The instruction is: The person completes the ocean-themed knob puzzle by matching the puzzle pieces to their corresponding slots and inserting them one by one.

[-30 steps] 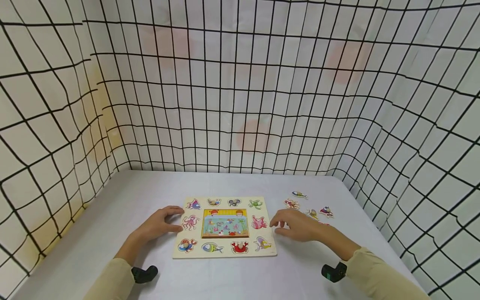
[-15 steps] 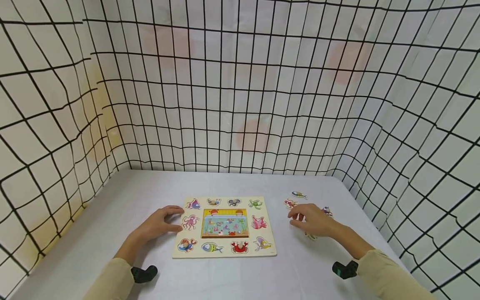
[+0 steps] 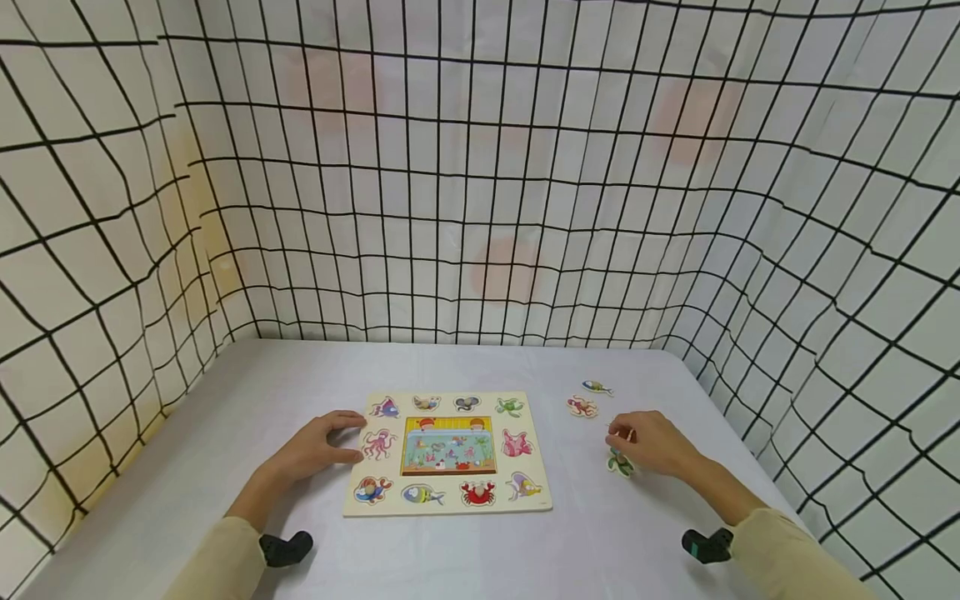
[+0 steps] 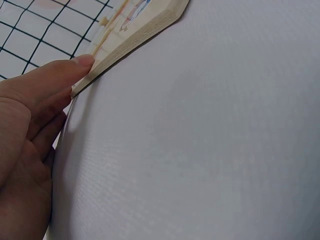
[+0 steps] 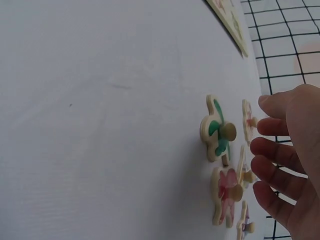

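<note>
A wooden sea-animal puzzle board (image 3: 453, 502) lies flat on the table. My left hand (image 3: 318, 446) is at its left side; in the left wrist view the thumb (image 4: 84, 61) touches the edge of the board. Right of the board, my right hand (image 3: 651, 442) is above several loose knobbed pieces, its fingers loosely bent and nothing seen in them. Below it lies a green turtle piece (image 5: 215, 127). A pink piece (image 5: 227, 197), a yellowish piece (image 5: 243, 170) and a purple piece (image 5: 243, 222) lie close by, mostly hidden by the hand in the head view.
Farther back on the right lie a red octopus-like piece (image 3: 582, 407) and a striped fish piece (image 3: 597, 387). The white table (image 3: 450, 558) is bounded at the back and both sides by white walls with black netting (image 3: 465, 200).
My right hand has moved from the board's right edge rightward to the loose pieces, and the turtle piece now shows beneath it. My left hand has stayed in place.
</note>
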Motion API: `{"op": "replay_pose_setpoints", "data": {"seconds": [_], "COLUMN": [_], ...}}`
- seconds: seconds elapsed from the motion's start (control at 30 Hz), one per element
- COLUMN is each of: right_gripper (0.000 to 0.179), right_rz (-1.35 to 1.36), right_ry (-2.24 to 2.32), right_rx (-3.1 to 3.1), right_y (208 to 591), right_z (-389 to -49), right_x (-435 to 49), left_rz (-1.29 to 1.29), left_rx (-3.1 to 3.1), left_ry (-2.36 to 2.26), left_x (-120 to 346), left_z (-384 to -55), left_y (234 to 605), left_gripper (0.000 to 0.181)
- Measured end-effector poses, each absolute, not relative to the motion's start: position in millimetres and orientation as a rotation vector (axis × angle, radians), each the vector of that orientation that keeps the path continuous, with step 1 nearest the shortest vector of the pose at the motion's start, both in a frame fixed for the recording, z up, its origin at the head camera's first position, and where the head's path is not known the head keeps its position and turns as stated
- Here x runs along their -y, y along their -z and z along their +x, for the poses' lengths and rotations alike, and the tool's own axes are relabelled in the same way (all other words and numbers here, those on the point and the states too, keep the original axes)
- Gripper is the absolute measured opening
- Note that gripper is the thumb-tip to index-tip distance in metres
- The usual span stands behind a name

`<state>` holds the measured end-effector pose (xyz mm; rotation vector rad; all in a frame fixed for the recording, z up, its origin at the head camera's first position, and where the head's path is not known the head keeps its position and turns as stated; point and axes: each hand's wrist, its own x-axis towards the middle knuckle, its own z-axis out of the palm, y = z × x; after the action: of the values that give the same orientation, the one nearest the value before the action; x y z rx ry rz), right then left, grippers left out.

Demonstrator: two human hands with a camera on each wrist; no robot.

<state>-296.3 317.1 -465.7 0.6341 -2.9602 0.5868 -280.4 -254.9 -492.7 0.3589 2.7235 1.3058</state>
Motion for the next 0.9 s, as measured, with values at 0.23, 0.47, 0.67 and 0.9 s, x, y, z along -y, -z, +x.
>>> {"op": "replay_pose_setpoints", "data": {"seconds": [0.23, 0.47, 0.67, 0.9], "right_gripper": [0.016, 0.02, 0.021, 0.018], "right_rz": [0.673, 0.683, 0.587, 0.54], "right_ry": [-0.614, -0.552, -0.5, -0.535], "right_rx": [2.973, 2.934, 2.948, 2.954], "right_y": [478, 481, 480, 477], "right_z": [-293, -287, -283, -280], "right_x": [-325, -324, -319, -315], "left_rz": [0.353, 0.344, 0.343, 0.335], "left_rx": [-2.729, -2.734, -2.738, -2.732], "left_ry": [-1.288, -1.276, -1.275, -1.272], "left_x": [257, 254, 255, 255], "left_z": [-280, -279, -280, -279], "left_y": [493, 491, 490, 492], "left_gripper": [0.062, 0.061, 0.061, 0.063]}}
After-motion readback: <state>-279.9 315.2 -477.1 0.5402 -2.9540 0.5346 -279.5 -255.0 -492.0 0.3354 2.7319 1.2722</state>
